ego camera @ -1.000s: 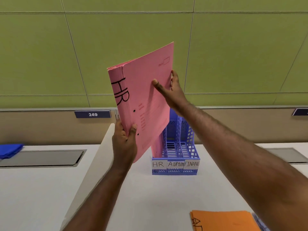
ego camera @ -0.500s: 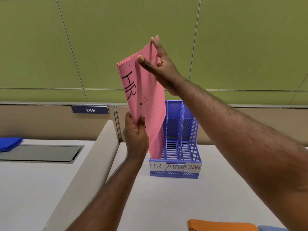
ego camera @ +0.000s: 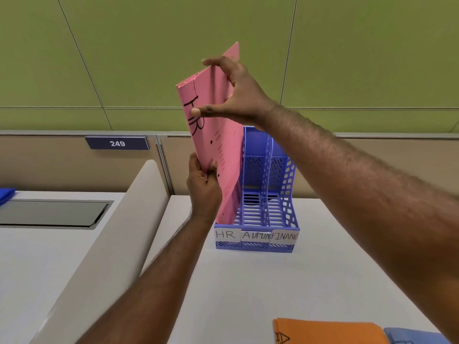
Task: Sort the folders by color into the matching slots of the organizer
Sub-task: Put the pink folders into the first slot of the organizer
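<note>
A stack of pink paper folders [ego camera: 216, 135] marked "HR" in black stands nearly upright in the middle of the frame, its lower corner already down inside the leftmost slot of the blue perforated plastic organizer [ego camera: 263, 194] — the slot tagged "HR" on a white paper label [ego camera: 227, 235]. The left hand [ego camera: 204, 192] grips the stack low on its near edge, thumb curled over the front cover, fingers wrapped behind. The right hand [ego camera: 236, 93] reaches in from the right and pinches the top of the stack — thumb pressed on the front by the lettering, fingers hooked over the upper edge. So the folders run between the two grips, one hand at the bottom left, one at the top.

The other two slots, tagged "ADMIN" and "FINANC", sit to the right. The organizer stands on a white desk [ego camera: 248, 289]. At the lower right of the frame lies an orange folder [ego camera: 330, 331], with a blue folder [ego camera: 417, 336] just beside it. A dark nameplate reading 249 [ego camera: 117, 143] hangs at centre left.
</note>
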